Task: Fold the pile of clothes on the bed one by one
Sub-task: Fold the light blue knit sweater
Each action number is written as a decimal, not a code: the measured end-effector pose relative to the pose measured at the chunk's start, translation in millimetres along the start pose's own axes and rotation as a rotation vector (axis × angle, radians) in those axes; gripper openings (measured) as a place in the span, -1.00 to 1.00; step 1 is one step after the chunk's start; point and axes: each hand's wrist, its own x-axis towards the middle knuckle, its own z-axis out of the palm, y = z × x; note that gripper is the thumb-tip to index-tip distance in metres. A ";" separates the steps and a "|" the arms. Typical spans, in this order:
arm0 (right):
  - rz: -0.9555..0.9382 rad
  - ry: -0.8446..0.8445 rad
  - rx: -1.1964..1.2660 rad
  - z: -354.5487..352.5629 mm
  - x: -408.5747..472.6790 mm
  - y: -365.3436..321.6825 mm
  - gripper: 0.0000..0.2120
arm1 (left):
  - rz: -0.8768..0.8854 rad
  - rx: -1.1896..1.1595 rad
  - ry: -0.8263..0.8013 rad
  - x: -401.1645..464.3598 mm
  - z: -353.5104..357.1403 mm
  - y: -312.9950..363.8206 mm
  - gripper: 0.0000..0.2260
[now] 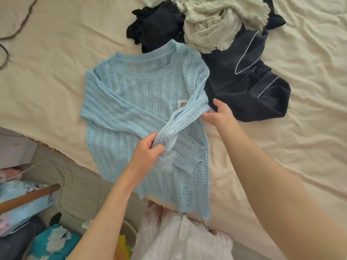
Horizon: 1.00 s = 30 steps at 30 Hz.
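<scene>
1. The light-blue open-knit sweater lay flat, front up, on the cream bedsheet.
2. The left hand gripped the cuff end of its right sleeve.
3. The right hand pinched that sleeve higher up.
4. The navy garment lay just beyond it.

The bed is covered by a cream sheet, creased all over, most heavily on its right side. A light blue open-knit sweater lies flat on it near the front edge, neckline toward the far side, hem reaching the bed's near edge. Just beyond and to the right, touching the sweater's shoulder, a dark navy garment with white piping lies crumpled on the sheet. A pale lace garment is heaped on top of the navy cloth. At the far left, a thin dark cord curls across the sheet.
</scene>
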 end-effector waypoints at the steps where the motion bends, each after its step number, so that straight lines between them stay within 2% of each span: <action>1: -0.082 0.043 -0.098 1.0 1.0 2.8 -0.48 | -0.022 -0.080 0.011 0.9 -2.2 -2.3 -0.74; 2: -0.130 0.052 -0.148 -1.1 4.0 1.7 -0.44 | -0.038 -0.133 0.061 2.8 -3.5 -4.1 -0.73; 3: -0.124 0.065 -0.060 -5.6 8.5 -0.2 -0.42 | -0.044 -0.144 0.132 4.6 -3.9 -5.7 -0.69; 4: -0.130 0.058 0.060 -7.9 10.5 -6.7 -0.45 | -0.047 -0.123 0.210 7.2 -2.7 -6.2 -0.66; 6: 0.022 0.044 0.426 -7.2 22.4 -25.9 -0.61 | -0.034 -0.054 0.340 14.6 2.6 -7.0 -0.66; 7: 0.109 0.065 0.628 -7.8 31.7 -32.2 -0.64 | -0.030 -0.011 0.390 18.8 6.0 -7.7 -0.57; 8: 0.133 0.078 0.712 -10.5 37.8 -34.8 -0.65 | -0.043 0.028 0.426 22.6 10.3 -6.7 -0.51; 12: 0.058 0.061 0.760 -26.8 42.9 -27.7 -0.71 | -0.105 0.053 0.526 33.3 14.7 -11.0 -0.54; 16: 0.056 0.036 0.750 -30.4 44.1 -23.6 -0.76 | -0.172 0.023 0.663 39.9 -14.7 -30.6 -0.62; 18: 0.053 0.018 0.741 -30.9 47.0 -19.7 -0.77 | -0.140 0.087 0.632 41.1 -30.3 -41.2 -0.70; 20: 0.055 -0.003 0.718 -29.6 44.9 -15.1 -0.74 | -0.084 0.189 0.536 39.9 -39.6 -48.5 -0.84; 23: 0.071 -0.032 0.701 -30.9 44.8 -9.4 -0.71 | -0.072 0.280 0.352 40.4 -49.8 -57.3 -0.92; 26: 0.071 -0.008 0.699 -33.7 49.1 -9.6 -0.71 | -0.159 0.402 0.157 42.5 -58.8 -57.7 -0.86; 30: 0.065 0.036 0.688 -34.3 54.2 -9.4 -0.70 | -0.410 0.490 -0.041 39.2 -77.8 -60.6 -0.83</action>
